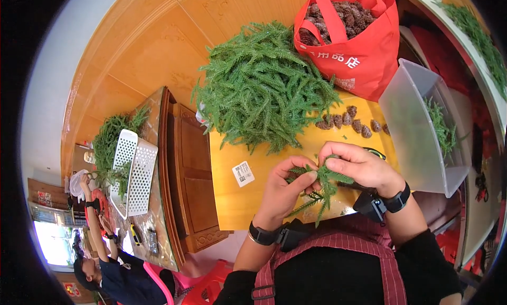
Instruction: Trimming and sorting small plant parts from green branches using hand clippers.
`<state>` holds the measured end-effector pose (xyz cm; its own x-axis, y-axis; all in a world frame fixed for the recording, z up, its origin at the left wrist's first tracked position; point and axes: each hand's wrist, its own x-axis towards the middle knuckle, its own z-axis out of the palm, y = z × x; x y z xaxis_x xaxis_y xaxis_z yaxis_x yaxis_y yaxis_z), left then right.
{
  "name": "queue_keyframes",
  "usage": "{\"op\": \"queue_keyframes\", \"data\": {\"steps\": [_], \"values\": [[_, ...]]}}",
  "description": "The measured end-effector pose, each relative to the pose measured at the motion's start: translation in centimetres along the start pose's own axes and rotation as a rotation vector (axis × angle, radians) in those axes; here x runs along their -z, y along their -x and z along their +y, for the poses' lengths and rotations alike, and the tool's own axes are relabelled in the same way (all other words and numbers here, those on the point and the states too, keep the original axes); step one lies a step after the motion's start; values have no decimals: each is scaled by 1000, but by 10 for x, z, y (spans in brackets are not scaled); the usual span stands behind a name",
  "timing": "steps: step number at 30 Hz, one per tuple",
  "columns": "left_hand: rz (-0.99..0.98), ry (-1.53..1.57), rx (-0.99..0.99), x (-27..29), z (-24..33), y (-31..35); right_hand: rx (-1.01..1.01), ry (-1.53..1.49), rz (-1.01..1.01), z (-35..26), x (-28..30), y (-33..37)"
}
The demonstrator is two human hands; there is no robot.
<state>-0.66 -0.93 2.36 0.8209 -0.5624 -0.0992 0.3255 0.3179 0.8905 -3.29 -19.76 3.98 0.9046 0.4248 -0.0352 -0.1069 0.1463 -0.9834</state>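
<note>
On your side of the big green heap (264,88), you've got a small green sprig (326,190) pinched in both hands: left hand (288,188) gripping with thumb and fingertips, right hand (364,166) doing the same up top. It's all over that yellow tabletop (232,199), which runs out from under the heap. Loose pine cones (351,116) sit right of the heap, with a red bag (369,59) behind them and a cloudy plastic bin (401,101) further right. Behind the heap, orange-brown wood panelling (145,33); well left, a white perforated basket (140,181) and another person (127,278).
</note>
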Motion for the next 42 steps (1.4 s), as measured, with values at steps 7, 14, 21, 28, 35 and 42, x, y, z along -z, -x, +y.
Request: {"op": "queue_keyframes", "data": {"steps": [7,14,21,28,35,42], "values": [[-195,77,106,9,7,-1,-11,-18,-86,3,0,2],[-105,49,220,10,10,-2,5,226,-22,-2,0,2],[-102,-8,226,9,15,-1,35,2,-26,-4,-5,4],[-118,-104,226,16,18,-4,64,225,49,-13,-6,-2],[-87,-27,225,16,21,0,801,1274,311,-13,-12,-7],[-20,2,136,7,17,4,848,1276,488,-10,-4,-13]]}}
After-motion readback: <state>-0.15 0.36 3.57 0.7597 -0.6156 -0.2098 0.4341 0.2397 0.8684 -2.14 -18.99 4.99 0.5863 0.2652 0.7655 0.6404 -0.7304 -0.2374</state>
